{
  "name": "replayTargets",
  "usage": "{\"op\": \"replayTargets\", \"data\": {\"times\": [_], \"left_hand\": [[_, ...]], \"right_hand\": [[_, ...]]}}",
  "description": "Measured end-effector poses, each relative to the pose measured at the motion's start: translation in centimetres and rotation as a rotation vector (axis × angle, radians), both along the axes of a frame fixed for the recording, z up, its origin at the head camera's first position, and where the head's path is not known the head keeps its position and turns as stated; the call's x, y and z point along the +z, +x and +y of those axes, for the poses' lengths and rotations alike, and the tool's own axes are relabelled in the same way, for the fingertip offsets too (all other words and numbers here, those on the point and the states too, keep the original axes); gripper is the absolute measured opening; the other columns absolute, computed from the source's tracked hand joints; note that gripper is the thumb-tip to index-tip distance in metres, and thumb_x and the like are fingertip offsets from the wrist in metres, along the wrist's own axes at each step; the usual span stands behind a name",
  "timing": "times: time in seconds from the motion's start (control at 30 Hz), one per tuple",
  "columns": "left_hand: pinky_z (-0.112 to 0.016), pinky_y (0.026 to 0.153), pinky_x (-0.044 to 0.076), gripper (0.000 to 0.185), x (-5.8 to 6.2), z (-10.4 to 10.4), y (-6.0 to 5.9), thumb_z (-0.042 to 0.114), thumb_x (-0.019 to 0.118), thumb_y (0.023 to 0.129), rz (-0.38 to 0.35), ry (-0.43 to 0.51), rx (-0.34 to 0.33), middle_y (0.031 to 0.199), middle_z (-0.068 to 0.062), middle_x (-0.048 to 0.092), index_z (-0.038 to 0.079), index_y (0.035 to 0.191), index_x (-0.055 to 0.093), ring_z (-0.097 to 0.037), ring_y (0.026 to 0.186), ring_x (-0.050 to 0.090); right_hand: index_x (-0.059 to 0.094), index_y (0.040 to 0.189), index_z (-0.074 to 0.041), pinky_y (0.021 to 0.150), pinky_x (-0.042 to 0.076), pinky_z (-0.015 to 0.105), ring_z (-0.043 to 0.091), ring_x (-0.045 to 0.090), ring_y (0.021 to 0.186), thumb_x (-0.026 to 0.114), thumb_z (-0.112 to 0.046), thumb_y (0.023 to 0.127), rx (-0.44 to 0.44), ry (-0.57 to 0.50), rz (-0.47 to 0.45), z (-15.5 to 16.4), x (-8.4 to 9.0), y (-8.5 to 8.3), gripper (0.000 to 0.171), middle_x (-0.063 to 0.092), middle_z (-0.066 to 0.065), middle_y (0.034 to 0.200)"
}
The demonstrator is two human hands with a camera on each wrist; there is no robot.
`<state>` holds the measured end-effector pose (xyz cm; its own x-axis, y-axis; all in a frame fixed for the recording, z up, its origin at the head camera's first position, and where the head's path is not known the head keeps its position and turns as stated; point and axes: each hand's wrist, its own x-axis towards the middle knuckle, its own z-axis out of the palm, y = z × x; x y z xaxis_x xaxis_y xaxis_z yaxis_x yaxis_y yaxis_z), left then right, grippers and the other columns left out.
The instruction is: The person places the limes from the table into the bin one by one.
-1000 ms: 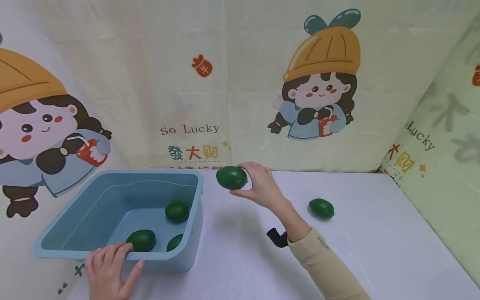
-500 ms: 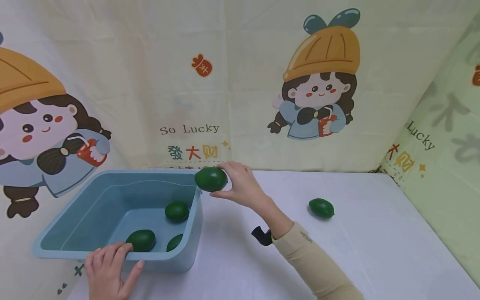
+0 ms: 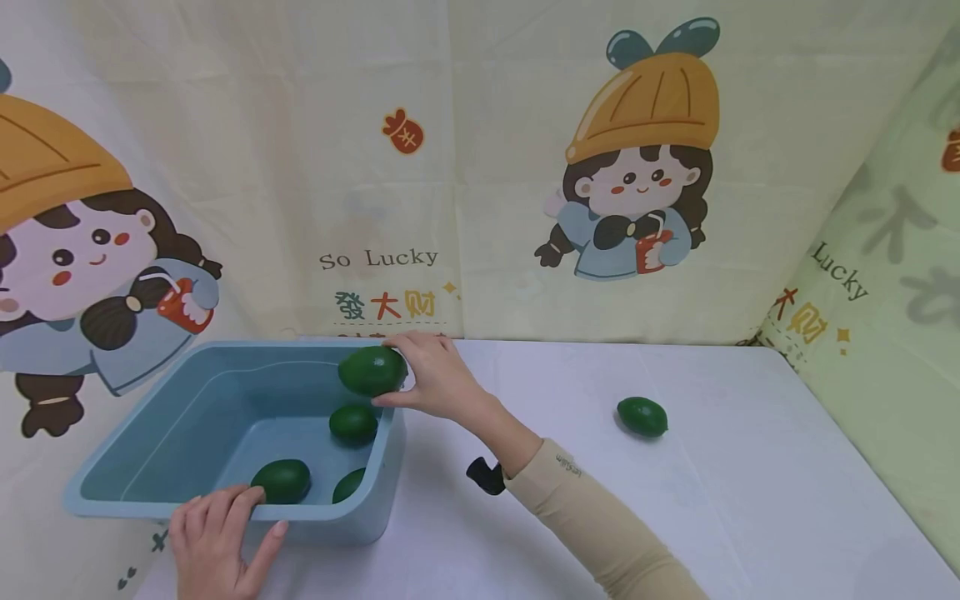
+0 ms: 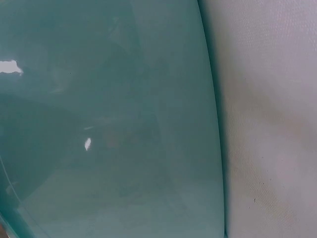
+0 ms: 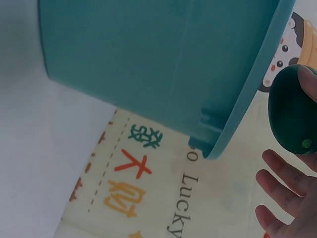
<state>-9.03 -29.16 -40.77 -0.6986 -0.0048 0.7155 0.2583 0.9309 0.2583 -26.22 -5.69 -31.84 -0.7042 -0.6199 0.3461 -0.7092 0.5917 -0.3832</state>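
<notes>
3 avocados point(image 3: 353, 423) in bin point(image 3: 225, 507) at table's point(image 3: 525, 517) left; 1 avocado point(image 3: 642, 417) on table, right.

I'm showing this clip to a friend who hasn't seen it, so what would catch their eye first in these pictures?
Probably the right hand holding a dark green fruit over the far right corner of the blue tub, where three more green fruits lie inside. The left hand rests on the tub's near rim, and one lone fruit sits on the white table to the right. Behind it all hangs a cloth with cartoon girls in orange hats.
</notes>
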Motion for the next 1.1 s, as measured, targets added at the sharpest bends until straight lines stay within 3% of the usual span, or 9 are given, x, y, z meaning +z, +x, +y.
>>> {"op": "replayTargets", "data": {"times": [0.4,1.1], "left_hand": [[-0.053,0.079,0.017,0.067,0.1,-0.1,-0.1,0.061,0.032,0.089,0.044,-0.009,-0.005,0.09,-0.019,0.049,-0.002,0.087,0.055,-0.038,0.083,0.037],[-0.054,0.079,0.018,0.068,0.1,0.0,0.2,0.06,0.033,0.089,0.012,-0.02,0.002,0.09,-0.019,0.049,-0.004,0.086,0.055,-0.038,0.084,0.036]], "right_hand": [[0.048,0.127,-0.018,0.095,0.035,0.035,0.012,0.044,0.117,0.069,-0.054,0.072,0.035,0.069,0.005,-2.9,0.2,0.7,0.069,0.05,-0.003,0.127],[0.048,0.127,-0.022,0.089,0.036,0.029,0.011,0.046,0.112,0.065,-0.058,0.073,0.045,0.193,0.041,-5.8,-1.0,1.4,0.068,0.051,-0.005,0.125]]}}
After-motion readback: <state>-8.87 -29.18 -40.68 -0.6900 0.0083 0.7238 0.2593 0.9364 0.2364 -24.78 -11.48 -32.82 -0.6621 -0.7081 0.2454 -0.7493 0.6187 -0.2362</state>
